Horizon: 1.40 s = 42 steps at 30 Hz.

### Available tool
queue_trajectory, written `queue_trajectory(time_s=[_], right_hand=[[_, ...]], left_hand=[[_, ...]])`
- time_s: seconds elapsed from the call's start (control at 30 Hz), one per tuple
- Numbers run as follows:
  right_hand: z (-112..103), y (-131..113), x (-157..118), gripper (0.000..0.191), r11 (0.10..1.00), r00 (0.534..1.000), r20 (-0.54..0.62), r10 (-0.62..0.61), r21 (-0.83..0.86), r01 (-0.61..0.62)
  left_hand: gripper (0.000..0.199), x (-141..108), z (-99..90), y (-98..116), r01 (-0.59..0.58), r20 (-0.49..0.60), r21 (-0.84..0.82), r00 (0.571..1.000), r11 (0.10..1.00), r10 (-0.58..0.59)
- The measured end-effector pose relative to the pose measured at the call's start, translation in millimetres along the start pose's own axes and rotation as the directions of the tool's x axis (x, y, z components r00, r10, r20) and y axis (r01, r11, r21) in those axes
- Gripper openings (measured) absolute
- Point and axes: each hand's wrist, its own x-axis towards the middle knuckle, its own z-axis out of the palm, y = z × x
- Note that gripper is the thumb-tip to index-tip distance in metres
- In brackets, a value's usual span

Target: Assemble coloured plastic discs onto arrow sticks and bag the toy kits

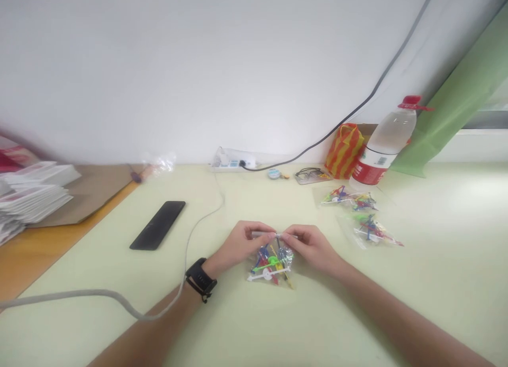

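Between my hands is a clear plastic bag (272,266) of small coloured plastic pieces, among them white, green, yellow, red and blue arrow-like parts. My left hand (246,244) pinches the bag's top edge from the left, thumb and fingers pressed together. From the other side my right hand (309,245) grips the same edge, its thumb close to the left one. The pieces hang toward the bag's lower part, nearest me. A black watch (201,278) is on my left wrist.
More bags of coloured pieces (375,230) lie to the right, before a large bottle (383,145) and a striped bag (344,150). A black phone (157,225) rests on the left. A pale cable (190,235) crosses to a power strip (234,161). White stacks (35,203) are far left.
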Motion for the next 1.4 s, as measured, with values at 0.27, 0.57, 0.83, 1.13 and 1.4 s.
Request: queue_trajectory(time_s=[0.27, 0.57, 0.83, 1.13, 1.4], right_hand=[[6.2, 1.8, -2.7, 0.033, 0.997, 0.998, 0.058, -0.029, -0.069, 0.033], [3.2, 6.2, -3.5, 0.033, 0.963, 0.996, -0.008, -0.086, -0.258, 0.081], [4.0, 5.3, -3.6, 0.032, 0.962, 0.994, 0.012, -0.107, -0.25, 0.107], [2.9, 4.3, -2.9, 0.028, 0.97, 0.995, 0.023, -0.101, -0.221, 0.103], [-6.4, -5.9, -3.4, 0.028, 0.956, 0.984, -0.106, -0.143, -0.271, 0.11]], left_hand=[[0.027, -2.4, 1.4, -0.3, -0.022, 0.051, 0.04, 0.999, 0.999, 0.02], [0.024, -2.5, 0.4, -0.1, -0.036, -0.016, 0.029, 0.999, 0.999, 0.036], [0.028, -6.1, 6.5, 7.5, -0.053, 0.073, -0.011, 0.996, 0.999, 0.054], [0.027, -3.8, 3.5, 4.7, -0.047, -0.038, 0.01, 0.998, 0.999, 0.048], [0.025, 1.3, -13.0, 4.1, -0.095, -0.154, 0.041, 0.983, 0.995, 0.1]])
